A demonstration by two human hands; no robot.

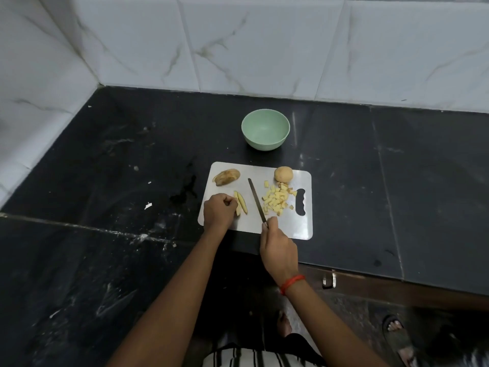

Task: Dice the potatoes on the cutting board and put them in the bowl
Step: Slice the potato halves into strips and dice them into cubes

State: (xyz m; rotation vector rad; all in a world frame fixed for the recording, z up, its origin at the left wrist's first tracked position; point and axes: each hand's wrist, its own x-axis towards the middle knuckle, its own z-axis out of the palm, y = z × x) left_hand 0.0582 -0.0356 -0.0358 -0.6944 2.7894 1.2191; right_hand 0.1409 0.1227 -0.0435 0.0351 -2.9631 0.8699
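Note:
A white cutting board (pixel 296 229) lies on the black counter. On its left side my left hand (pixel 219 213) is curled against a few long potato strips (pixel 241 206), fingertips touching them. My right hand (pixel 279 247) grips the handle of a knife (pixel 256 199), whose blade lies flat across the board's middle, pointing away from me. A pile of yellow potato dice (pixel 277 201) sits right of the blade. A whole potato (pixel 283 174) stands at the board's far right, and a sliced potato piece (pixel 227 176) at its far left. The green bowl (pixel 265 129) behind the board looks empty.
White marble-tiled walls rise behind and to the left of the counter. A wet dark patch (pixel 185 190) and white crumbs (pixel 148 206) lie left of the board. The counter's front edge runs just below the board, with a cabinet handle (pixel 329 281) and feet on the floor beneath.

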